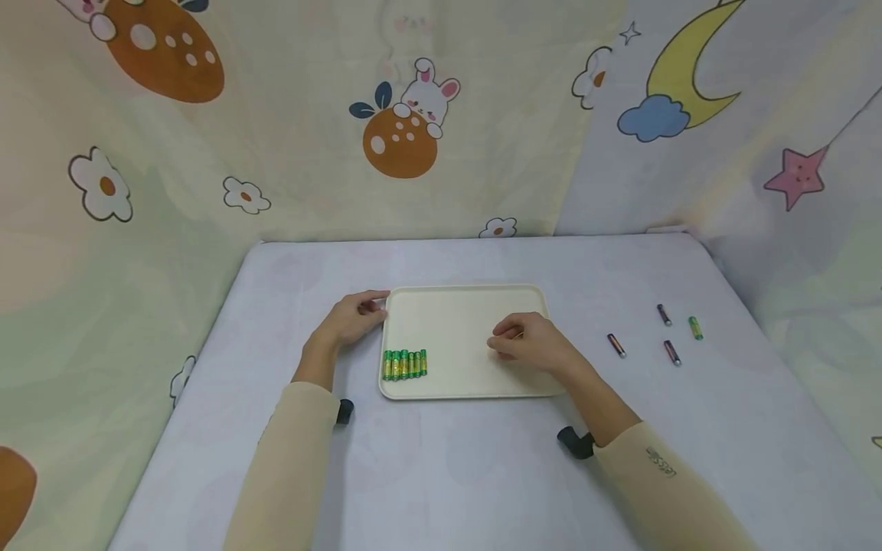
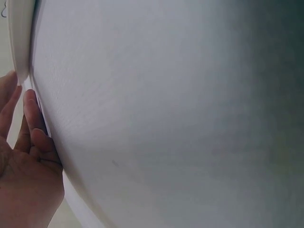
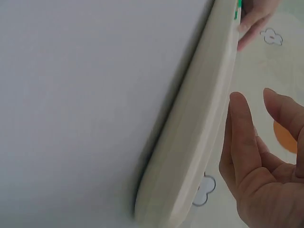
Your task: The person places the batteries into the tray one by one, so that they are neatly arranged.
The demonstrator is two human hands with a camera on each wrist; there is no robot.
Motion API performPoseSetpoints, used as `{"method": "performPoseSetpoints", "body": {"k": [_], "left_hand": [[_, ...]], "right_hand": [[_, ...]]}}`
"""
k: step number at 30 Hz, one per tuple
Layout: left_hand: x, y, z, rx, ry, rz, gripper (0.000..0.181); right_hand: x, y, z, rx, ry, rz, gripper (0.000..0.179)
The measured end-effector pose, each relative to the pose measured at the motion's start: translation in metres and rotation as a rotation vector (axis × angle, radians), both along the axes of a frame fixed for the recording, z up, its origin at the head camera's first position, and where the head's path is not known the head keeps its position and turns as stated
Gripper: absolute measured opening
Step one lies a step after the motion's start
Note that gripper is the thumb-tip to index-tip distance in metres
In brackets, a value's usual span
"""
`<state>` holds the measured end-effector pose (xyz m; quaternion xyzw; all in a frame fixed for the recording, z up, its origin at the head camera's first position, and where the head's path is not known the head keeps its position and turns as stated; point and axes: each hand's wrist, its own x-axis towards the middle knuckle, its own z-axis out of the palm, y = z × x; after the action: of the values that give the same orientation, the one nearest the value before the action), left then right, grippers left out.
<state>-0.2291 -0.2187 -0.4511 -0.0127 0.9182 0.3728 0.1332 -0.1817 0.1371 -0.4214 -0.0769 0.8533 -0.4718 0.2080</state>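
Note:
A cream rectangular tray [image 1: 468,321] lies on the table. Several green-and-yellow batteries [image 1: 405,365] lie side by side in a row in its near left corner. My left hand [image 1: 354,317] is at the tray's left side, fingertips touching the rim; the left wrist view shows this hand [image 2: 31,161] low beside the tray's edge [image 2: 21,42]. Over the right half of the tray hovers my right hand [image 1: 530,344], its fingers loosely bent. In the right wrist view, a gap shows between thumb and fingers of that hand [image 3: 266,161], with nothing held.
To the right of the tray, three dark batteries with orange bands, one [image 1: 616,345] nearest the tray, another [image 1: 664,314] farther back and a third [image 1: 672,353], lie on the white-covered table [image 1: 468,474]. A green battery [image 1: 695,328] lies beside them. Patterned cloth [image 1: 296,138] hangs behind.

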Motion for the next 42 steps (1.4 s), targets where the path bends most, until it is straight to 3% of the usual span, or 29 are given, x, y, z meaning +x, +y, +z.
{"method": "performPoseSetpoints", "body": {"k": [21,42], "left_hand": [[0.004,-0.008,-0.003,0.010,-0.026,0.039,0.050],[-0.002,-0.001,-0.003,0.005,0.000,-0.003,0.048]], "right_hand": [[-0.009,0.075,0.018,0.145,0.089,-0.077,0.039],[0.004,0.184,0.010,0.224,0.102,-0.231,0.057]]}}
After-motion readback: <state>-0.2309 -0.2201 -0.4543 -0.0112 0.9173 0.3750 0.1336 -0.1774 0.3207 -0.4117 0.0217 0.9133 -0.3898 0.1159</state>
